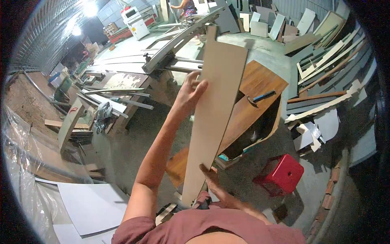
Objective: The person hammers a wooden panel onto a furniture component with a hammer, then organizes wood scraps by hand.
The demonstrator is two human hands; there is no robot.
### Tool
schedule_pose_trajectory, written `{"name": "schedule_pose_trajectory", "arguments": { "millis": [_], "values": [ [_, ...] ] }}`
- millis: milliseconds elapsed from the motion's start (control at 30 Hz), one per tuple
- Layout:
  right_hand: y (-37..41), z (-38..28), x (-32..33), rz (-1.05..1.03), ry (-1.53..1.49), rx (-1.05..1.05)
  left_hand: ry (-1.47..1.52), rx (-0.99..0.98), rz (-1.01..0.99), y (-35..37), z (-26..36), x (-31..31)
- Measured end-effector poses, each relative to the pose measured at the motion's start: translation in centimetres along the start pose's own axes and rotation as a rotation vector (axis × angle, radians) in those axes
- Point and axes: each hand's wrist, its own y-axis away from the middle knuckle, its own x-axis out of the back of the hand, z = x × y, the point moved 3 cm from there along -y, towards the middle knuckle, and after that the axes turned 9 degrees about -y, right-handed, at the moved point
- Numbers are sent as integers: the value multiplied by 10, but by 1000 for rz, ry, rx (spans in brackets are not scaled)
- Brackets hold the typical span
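A long beige board (pixel 215 101) with a notched upper end is held up in front of my body, slanting from the lower centre to the top. My left hand (pixel 193 92) grips its left edge near the upper part. Lower down, my right hand (pixel 210 177) holds the right edge, its fingers partly hidden by the board. Behind the board lies a brown wood-grain panel (pixel 260 87), and a hammer (pixel 262 97) with a blue and black handle rests on it.
A red stool (pixel 284 174) stands at the lower right. Offcuts lean along the right wall. White sheets (pixel 91 205) lie at the lower left. A sliding saw rail (pixel 183 40) stretches across the upper middle, with a person (pixel 189 8) beyond it.
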Motion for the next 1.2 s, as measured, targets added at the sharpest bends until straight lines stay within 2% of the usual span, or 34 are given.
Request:
{"name": "schedule_pose_trajectory", "arguments": {
  "millis": [33, 67, 100, 133, 167, 200, 233, 267, 333, 433, 467, 533, 600, 667, 733, 800, 833, 867, 933, 1033, 1200],
  "values": [
    [-9, 24, 22, -48, -177, -53, -34, -33, -40, 9, -18, -3],
    [-18, 48, 45, -86, -350, -113, -90, 25, -78, 23, -46, -1],
    [-19, 55, 56, -75, -242, -73, -147, 81, -118, 44, -83, 1],
    [-18, 58, 62, -63, -132, -34, -266, 50, -105, 71, -125, -1],
    [-3, 17, 48, 16, -35, -89, -236, 196, -236, 108, -196, -1],
    [-11, 15, 50, 19, -39, -90, -499, 227, -292, 153, -218, -2],
    [-18, 18, 59, 101, -146, -83, -422, 353, -346, 195, -236, -3],
    [-22, 18, 66, 185, -251, -78, -339, 500, -392, 220, -217, -9],
    [-14, -2, 66, 177, -367, -136, -439, 541, -486, 292, -266, -14],
    [-6, 1, 77, 211, -447, -245, -356, 860, -572, 333, -240, -30],
    [-6, 10, 83, 244, -467, -254, -360, 875, -610, 334, -226, -32],
    [-1, 31, 97, -34, -363, -129, -417, 1161, -595, 336, -194, -34],
    [15, 23, 85, 120, -475, -302, -475, 1035, -387, 362, -215, -29],
    [27, 9, 85, 41, -454, -243, -533, 1067, -277, 365, -196, -35],
    [29, 14, 91, 45, -452, -236, -580, 1021, -314, 371, -199, -38],
    [10, 57, 102, 118, -605, -421, -530, 944, -295, 370, -181, -38],
    [7, 62, 106, 112, -620, -436, -453, 1023, -231, 376, -187, -40],
    [7, 65, 106, 109, -626, -427, -459, 1012, -233, 380, -190, -38],
    [4, 66, 109, 150, -565, -412, -640, 807, -300, 359, -148, -48],
    [15, 36, 102, 151, -625, -442, -669, 822, -330, 364, -167, -45],
    [1, 58, 116, 177, -561, -495, -636, 914, -341, 352, -170, -53]
  ]
}}
